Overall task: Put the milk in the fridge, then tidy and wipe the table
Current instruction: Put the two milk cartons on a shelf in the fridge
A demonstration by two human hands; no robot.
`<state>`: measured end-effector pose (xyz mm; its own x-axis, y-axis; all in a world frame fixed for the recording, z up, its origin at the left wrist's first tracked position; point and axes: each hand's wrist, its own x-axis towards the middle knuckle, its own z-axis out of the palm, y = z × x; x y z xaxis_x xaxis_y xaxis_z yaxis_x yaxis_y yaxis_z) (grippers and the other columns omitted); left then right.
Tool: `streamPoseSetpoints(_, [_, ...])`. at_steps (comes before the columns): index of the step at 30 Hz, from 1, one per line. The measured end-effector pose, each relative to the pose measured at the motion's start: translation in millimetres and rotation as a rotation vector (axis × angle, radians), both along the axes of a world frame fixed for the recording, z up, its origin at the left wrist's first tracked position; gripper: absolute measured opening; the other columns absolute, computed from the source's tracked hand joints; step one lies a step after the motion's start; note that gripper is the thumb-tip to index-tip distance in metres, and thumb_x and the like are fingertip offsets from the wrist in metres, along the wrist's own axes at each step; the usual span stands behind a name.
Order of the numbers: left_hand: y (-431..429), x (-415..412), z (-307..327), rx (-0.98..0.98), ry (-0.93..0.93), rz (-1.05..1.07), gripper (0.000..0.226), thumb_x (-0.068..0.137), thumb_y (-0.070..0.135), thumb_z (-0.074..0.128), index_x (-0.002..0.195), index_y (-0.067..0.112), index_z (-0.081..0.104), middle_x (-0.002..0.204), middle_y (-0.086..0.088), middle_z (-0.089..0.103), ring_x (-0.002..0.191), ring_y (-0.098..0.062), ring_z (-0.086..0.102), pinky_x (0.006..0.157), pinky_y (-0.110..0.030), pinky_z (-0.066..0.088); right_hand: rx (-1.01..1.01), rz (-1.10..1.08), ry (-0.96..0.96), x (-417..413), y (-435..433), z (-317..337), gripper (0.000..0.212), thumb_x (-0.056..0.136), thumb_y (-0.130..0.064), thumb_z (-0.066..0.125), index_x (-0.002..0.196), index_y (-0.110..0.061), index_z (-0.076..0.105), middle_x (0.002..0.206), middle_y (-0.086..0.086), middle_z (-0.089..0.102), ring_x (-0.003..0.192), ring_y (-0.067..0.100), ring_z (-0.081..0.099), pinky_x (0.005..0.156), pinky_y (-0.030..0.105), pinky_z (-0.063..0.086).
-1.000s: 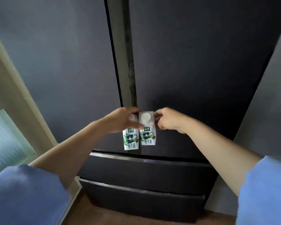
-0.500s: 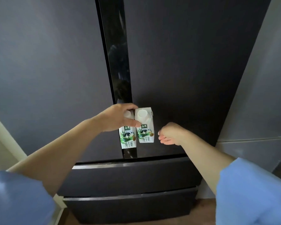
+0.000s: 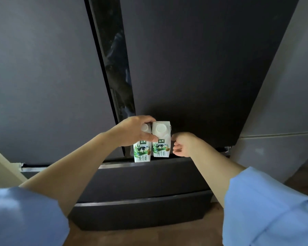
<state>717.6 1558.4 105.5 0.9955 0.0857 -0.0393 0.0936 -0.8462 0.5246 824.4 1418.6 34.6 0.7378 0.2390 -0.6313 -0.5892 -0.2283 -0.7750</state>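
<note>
Two small white milk cartons with green labels hang side by side in front of the dark fridge, the left carton (image 3: 142, 153) and the right carton (image 3: 161, 137). My left hand (image 3: 132, 132) grips them from above, fingers over the left carton's cap and thumb across to the right one. My right hand (image 3: 184, 144) hovers just right of the right carton with its fingers curled and nothing in them. Behind the cartons are the fridge's left door (image 3: 43, 77) and right door (image 3: 203, 68), with a glossy black strip (image 3: 117, 68) between them.
Two dark drawers, the upper drawer (image 3: 149, 178) and the lower drawer (image 3: 140, 215), sit below the doors. A grey cabinet side (image 3: 283, 121) stands close on the right. A pale frame (image 3: 0, 167) is at the left edge. Brown wooden floor (image 3: 149, 237) lies underneath.
My right hand left the cartons, dropped away, then came back beside the right carton. My left hand kept both cartons. The view shifted right and the strip between the doors now looks dark.
</note>
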Motion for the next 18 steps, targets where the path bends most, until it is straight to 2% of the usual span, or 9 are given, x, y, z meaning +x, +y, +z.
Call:
streamPoseSetpoints(2, [-2.8,4.1,-11.3,0.012,0.012,-0.004,0.048,0.074,0.037,0.076,0.116,0.035,0.053,0.097,0.018,0.058,0.089,-0.004,0.057,0.074,-0.022,0.048,-0.003,-0.028,0.006,1.7,-1.7,-10.6,0.035,0.091,-0.009,0.055,0.125,0.001,0.05,0.123,0.015,0.055,0.123,0.027,0.052,0.106,0.039,0.044])
streamPoseSetpoints(3, [-3.6,6.0,-15.0,0.012,0.009,-0.001,0.05,0.073,0.038,0.076,0.117,0.034,0.053,0.101,0.015,0.059,0.091,-0.006,0.058,0.077,-0.024,0.05,0.004,-0.045,0.019,1.5,-2.6,-13.6,0.04,0.092,-0.009,0.056,0.13,0.0,0.048,0.133,0.016,0.05,0.126,0.028,0.049,0.106,0.04,0.043])
streamPoseSetpoints(5, [-4.2,9.3,-20.2,0.021,-0.004,0.011,0.053,0.072,0.04,0.076,0.12,0.034,0.053,0.106,0.012,0.06,0.095,-0.009,0.058,0.083,-0.028,0.05,0.029,-0.097,0.049,4.0,-3.5,-19.9,0.044,0.092,-0.008,0.056,0.134,-0.001,0.045,0.139,0.016,0.046,0.129,0.027,0.047,0.108,0.04,0.041])
streamPoseSetpoints(10, [-5.6,16.2,-24.9,0.013,0.001,0.003,0.053,0.072,0.038,0.076,0.12,0.033,0.054,0.107,0.012,0.06,0.097,-0.01,0.057,0.082,-0.026,0.047,0.145,-0.21,0.112,11.5,1.3,-31.8,0.037,0.092,-0.001,0.051,0.128,-0.001,0.046,0.134,0.017,0.049,0.125,0.032,0.05,0.105,0.045,0.044])
streamPoseSetpoints(14, [-4.9,17.4,-32.7,0.023,0.03,0.004,0.053,0.072,0.038,0.077,0.12,0.034,0.053,0.107,0.013,0.06,0.096,-0.009,0.057,0.08,-0.025,0.046,0.228,-0.233,0.171,7.0,5.8,-39.9,0.023,0.092,0.0,0.048,0.115,-0.001,0.046,0.123,0.022,0.057,0.113,0.037,0.059,0.098,0.049,0.048])
streamPoseSetpoints(17, [-4.2,17.3,-37.4,0.027,0.044,0.006,0.052,0.072,0.036,0.077,0.119,0.034,0.054,0.108,0.013,0.06,0.096,-0.008,0.058,0.08,-0.024,0.046,0.264,-0.264,0.196,6.7,8.7,-44.5,0.014,0.091,0.004,0.044,0.103,-0.002,0.046,0.119,0.023,0.059,0.111,0.038,0.06,0.096,0.051,0.048])
streamPoseSetpoints(18, [-3.7,17.7,-38.4,0.03,0.048,0.011,0.053,0.072,0.036,0.077,0.119,0.034,0.053,0.108,0.013,0.06,0.097,-0.009,0.058,0.081,-0.025,0.047,0.293,-0.291,0.199,8.6,10.1,-46.6,0.016,0.09,0.006,0.041,0.102,-0.003,0.046,0.117,0.022,0.058,0.112,0.038,0.059,0.095,0.052,0.048])
